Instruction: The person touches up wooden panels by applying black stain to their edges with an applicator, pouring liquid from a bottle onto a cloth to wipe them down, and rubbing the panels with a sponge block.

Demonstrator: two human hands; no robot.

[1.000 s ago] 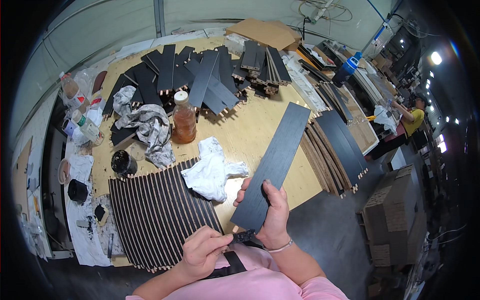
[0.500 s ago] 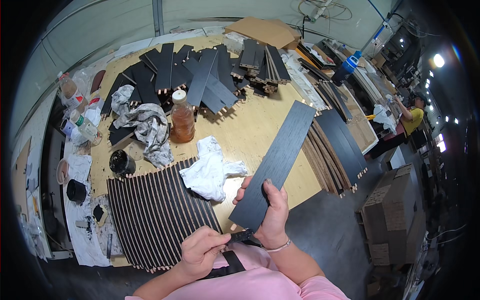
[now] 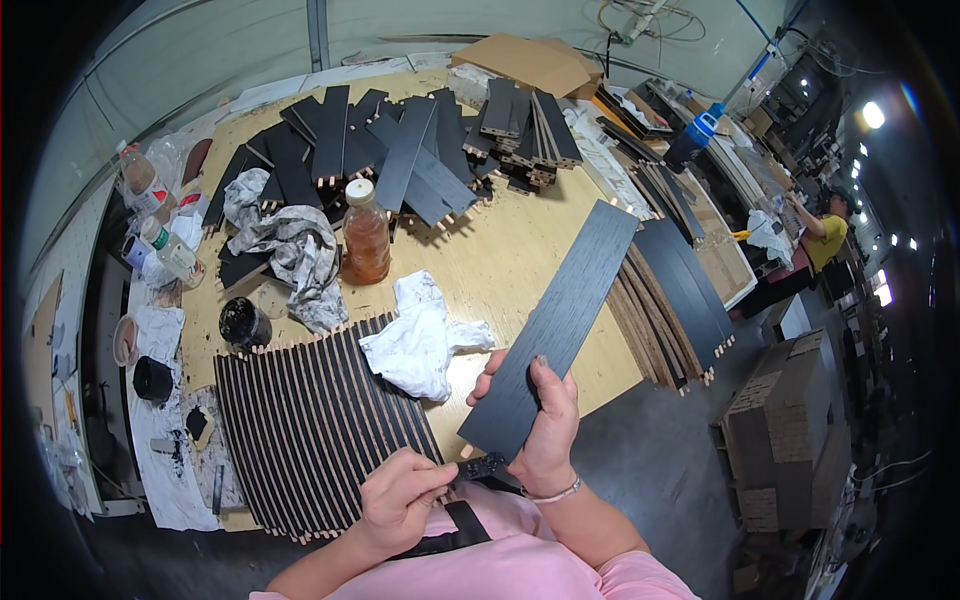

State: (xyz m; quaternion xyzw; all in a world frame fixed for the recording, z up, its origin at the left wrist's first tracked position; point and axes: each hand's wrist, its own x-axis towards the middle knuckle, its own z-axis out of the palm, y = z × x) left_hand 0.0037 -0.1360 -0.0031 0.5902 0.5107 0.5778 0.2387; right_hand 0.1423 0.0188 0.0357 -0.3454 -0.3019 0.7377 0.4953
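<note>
A long black wood-grain board is tilted in my right hand, with the thumb on its face and fingertips showing past its left edge. A light wooden peg sticks out at its near end. My left hand pinches a small black-stained tool whose exact kind I cannot make out. The tool's dark tip is at the near end of the board, beside my right palm. To the left, a row of black boards stands on edge, packed side by side, pegs at both ends. A white cloth lies partly over that row.
Black boards lie heaped at the back; another stack sits at the right edge. A bottle of amber liquid, a grey-stained rag and a dark jar stand left of centre. A person works far right.
The black-stained tool has shifted slightly upward at the near end of the board. The board has moved very slightly right; both hands keep their grip.
</note>
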